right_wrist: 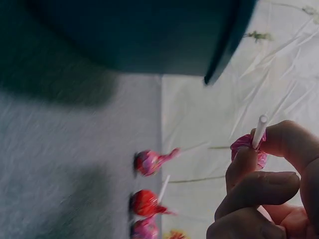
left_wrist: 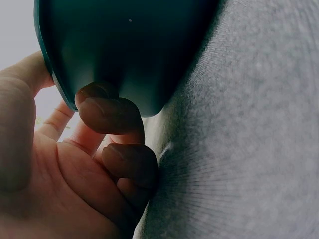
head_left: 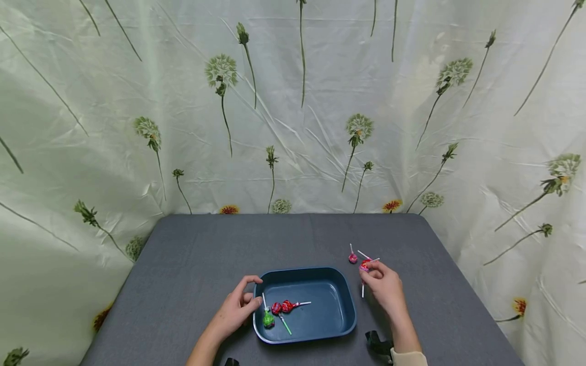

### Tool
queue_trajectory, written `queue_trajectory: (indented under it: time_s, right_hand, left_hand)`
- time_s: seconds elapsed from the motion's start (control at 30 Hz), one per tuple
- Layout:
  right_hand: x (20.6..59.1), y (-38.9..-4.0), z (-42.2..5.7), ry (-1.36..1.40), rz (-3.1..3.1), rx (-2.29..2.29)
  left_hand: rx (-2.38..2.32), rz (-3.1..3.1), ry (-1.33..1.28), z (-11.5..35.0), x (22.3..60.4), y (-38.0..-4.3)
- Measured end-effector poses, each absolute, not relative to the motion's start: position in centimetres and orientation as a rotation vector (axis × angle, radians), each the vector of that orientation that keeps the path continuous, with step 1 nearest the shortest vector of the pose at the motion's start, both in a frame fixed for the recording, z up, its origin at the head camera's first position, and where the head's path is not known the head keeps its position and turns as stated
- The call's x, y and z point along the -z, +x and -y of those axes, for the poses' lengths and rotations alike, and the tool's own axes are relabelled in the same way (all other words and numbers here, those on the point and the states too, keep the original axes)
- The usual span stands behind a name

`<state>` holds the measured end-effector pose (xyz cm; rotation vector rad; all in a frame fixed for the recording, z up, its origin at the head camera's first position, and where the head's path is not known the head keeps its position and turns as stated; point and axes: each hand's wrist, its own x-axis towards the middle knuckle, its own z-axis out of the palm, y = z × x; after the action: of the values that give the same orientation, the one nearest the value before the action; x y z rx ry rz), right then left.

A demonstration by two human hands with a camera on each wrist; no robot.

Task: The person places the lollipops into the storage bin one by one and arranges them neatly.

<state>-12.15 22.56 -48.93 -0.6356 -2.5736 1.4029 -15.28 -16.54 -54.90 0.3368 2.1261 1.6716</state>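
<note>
Fingers (head_left: 377,267) of the right hand (head_left: 388,292), head view: pinching a wrapped lollipop (head_left: 364,267) over the table (head_left: 206,244), just beyond the right end of a blue tray (head_left: 351,307). Key relation, as I judge it: tray lies to the left of the held lollipop and nearer the person, long axis side to side; right hand much the nearer to the loose sweets. White stick below the fingertips probably belongs to the held one, pointing back toward the person; crowding there makes it hard to be sure. Small pink lollipop (head_left: 353,258) close by, stick pointing away. Inside the tray, toward its left end: two red lollipops (head_left: 287,306) and a green lollipop (head_left: 268,320). Left hand (head_left: 233,311) at the left rim. Left wrist view adds what the head view hides: fingertips curled against the tray's outer wall, gripping it, lower fingers bent beneath. Right wrist view: pinch confirmed, pink wrapper between thumb and finger, stick end toward the camera; also a row of three wrapped lollipops (right_wrist: 145,203) on the table, mostly masked by the hand from above.
</note>
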Motion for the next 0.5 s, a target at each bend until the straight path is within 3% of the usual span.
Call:
queue_trajectory:
  time_s: [0.5]
  right_hand:
    - [46.2,-11.5,-19.4,-0.497,2.586,-1.473]
  left_hand:
    - [-1.666,-2.136,0.331,16.4,54.6,-15.3]
